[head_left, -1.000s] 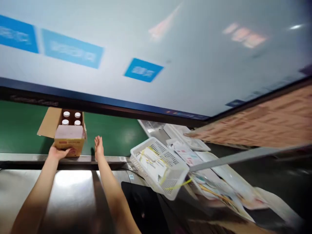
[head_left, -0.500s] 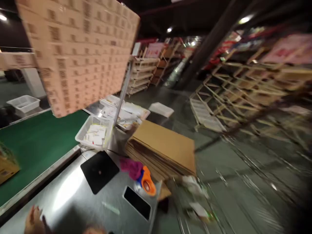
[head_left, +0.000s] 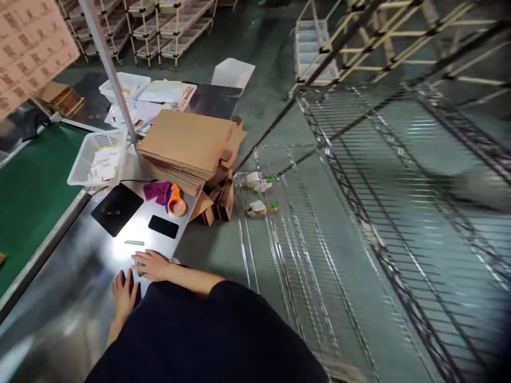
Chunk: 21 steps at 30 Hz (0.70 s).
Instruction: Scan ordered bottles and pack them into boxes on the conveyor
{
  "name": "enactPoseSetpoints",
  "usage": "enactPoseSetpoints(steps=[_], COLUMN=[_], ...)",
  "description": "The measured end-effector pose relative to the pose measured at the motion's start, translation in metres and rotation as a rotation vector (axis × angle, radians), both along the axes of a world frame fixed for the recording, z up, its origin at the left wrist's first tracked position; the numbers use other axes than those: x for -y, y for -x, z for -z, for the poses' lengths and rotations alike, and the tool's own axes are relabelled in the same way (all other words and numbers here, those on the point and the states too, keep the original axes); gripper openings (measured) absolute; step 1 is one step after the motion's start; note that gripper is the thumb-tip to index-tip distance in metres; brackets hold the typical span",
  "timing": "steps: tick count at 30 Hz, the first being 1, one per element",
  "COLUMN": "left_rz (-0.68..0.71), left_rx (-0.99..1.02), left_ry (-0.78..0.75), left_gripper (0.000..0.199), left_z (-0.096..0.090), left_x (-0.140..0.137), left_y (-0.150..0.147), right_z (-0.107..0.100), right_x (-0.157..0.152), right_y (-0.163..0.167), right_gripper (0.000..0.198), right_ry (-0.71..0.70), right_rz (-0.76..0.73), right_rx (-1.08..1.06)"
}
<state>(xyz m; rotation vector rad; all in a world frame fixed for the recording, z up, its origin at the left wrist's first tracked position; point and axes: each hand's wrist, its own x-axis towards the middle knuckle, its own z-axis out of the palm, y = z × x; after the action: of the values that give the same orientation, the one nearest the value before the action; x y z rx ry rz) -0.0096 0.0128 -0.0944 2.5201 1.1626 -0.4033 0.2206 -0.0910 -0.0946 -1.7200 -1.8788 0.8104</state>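
My left hand [head_left: 124, 293] rests on the steel table [head_left: 85, 260], its fingers stretched out and apart. Close beside it lies my right hand [head_left: 153, 265], fingers spread; a small dark patch under them is too hidden to name. Just beyond the right hand is a slim pale grey tool [head_left: 134, 243], perhaps a cutter. A black phone [head_left: 163, 226] lies near the table's right edge. Behind it are an orange tape dispenser [head_left: 175, 201] and a crumpled purple cloth [head_left: 156, 192]. A mouse sits on a black mouse pad [head_left: 120, 208].
A stack of flat cardboard boxes [head_left: 187, 139] stands at the table's far end, beside a white basket [head_left: 85, 165] of papers. The green conveyor belt [head_left: 40, 186] runs along the left. Wire shelving [head_left: 375, 234] fills the right side, with small packs [head_left: 255, 182] on a low rack.
The view has swung right and downward. Both hands, earlier only partly seen at the bottom edge, now show fully on the table with fingers apart.
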Motion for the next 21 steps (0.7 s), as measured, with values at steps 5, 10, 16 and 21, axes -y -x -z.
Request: enactPoseSetpoints(steps=[5,10,16,21], left_rz=[-0.119,0.143,0.769,1.190], left_rx=[0.212,0.518,0.513,0.309], left_ry=[-0.130,-0.186,0.096,0.384], left_gripper=[0.067,0.060,0.046,0.043], left_z=[0.014,0.014,0.037,0.046], left_x=[0.004,0.008,0.047,0.100], left_y=[-0.023,-0.050,-0.092,-0.106], right_z=[-0.022,-0.058,-0.033,-0.023], right_x=[-0.051,-0.011,0.213,0.384], right_y=[-0.016,-0.033,0.001,0.149], right_gripper=[0.056,0.056,0.035,0.012], right_ry=[-0.098,-0.181,0.269,0.733], right_rz=[0.240,0.595,1.571,2.309], right_rx=[-0.021,-0.154,-0.449,-0.547])
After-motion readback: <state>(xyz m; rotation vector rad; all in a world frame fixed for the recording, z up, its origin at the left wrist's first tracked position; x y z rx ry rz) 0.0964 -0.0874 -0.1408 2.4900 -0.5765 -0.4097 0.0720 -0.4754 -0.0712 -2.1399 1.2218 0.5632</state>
